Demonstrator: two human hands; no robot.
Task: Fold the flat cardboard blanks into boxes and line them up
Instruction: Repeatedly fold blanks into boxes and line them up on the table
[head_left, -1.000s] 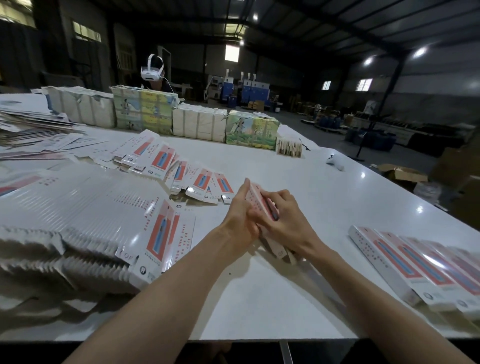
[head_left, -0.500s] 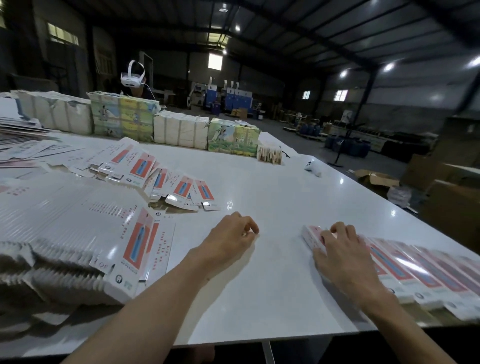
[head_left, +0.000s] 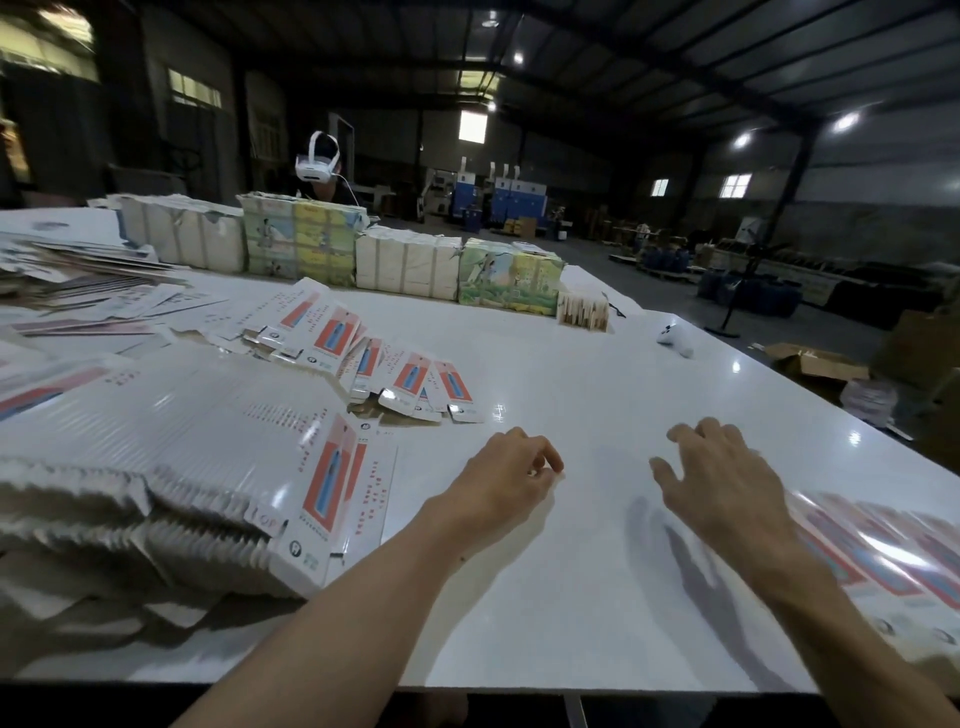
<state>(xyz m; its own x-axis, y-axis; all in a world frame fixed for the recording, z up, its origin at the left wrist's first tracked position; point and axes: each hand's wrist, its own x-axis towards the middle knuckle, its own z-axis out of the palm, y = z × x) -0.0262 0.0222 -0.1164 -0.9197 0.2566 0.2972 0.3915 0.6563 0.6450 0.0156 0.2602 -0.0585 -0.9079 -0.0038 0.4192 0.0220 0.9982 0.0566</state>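
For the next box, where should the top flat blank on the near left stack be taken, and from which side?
Probably its long right edge, pinched by the left hand coming from the right: the top blank lies flat, so only edges offer purchase, and that edge faces the hand.

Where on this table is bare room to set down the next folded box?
The widest bare patch of table lies beyond the left hand and right hand, bordered by the fanned blanks, the far wrapped bundles and the controller. A smaller one lies between the hands. Crowded: the stack of flat blanks, left; the row of folded boxes, near right.
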